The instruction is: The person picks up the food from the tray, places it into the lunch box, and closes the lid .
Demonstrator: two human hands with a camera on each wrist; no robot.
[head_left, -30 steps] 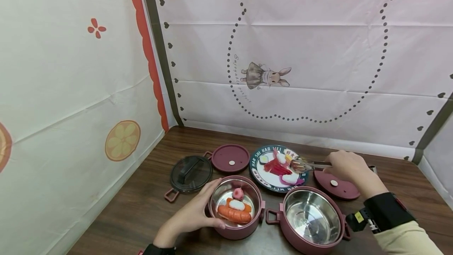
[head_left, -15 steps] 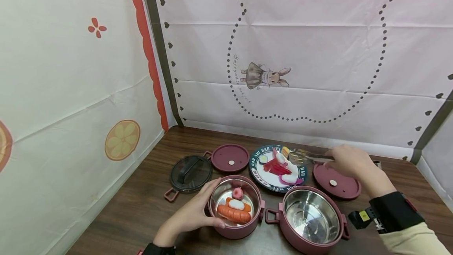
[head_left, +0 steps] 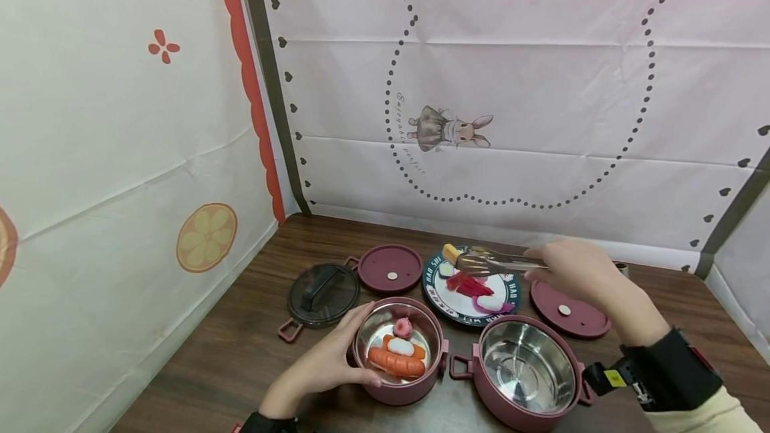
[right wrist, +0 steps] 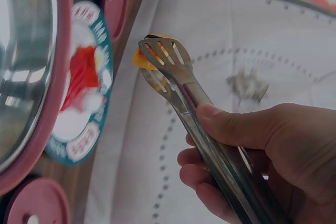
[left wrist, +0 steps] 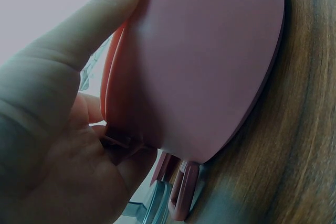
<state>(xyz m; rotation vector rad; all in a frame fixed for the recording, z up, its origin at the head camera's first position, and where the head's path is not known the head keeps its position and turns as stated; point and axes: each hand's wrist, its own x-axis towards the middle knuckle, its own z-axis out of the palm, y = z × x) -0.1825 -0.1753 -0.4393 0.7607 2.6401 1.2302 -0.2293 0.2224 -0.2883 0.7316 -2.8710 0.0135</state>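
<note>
Tongs (head_left: 493,261) squeezed in right hand (head_left: 574,269) on yellow food piece (head_left: 449,252), left hand (head_left: 325,366) cupping pink pot (head_left: 400,353).

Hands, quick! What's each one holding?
Left hand: gripping the pink pot with food.
Right hand: gripping metal tongs, which pinch a yellow food piece.

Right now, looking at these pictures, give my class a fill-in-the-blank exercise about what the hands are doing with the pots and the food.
1. The right hand grips metal ____, which pinch a yellow piece of food.
2. The left hand holds the pot that contains a ____ and other pieces.
3. The other pot, nearer the right hand, is ____ inside.
4. The plate lies between two maroon ____.

Missing words: tongs; sausage; empty; lids
</note>
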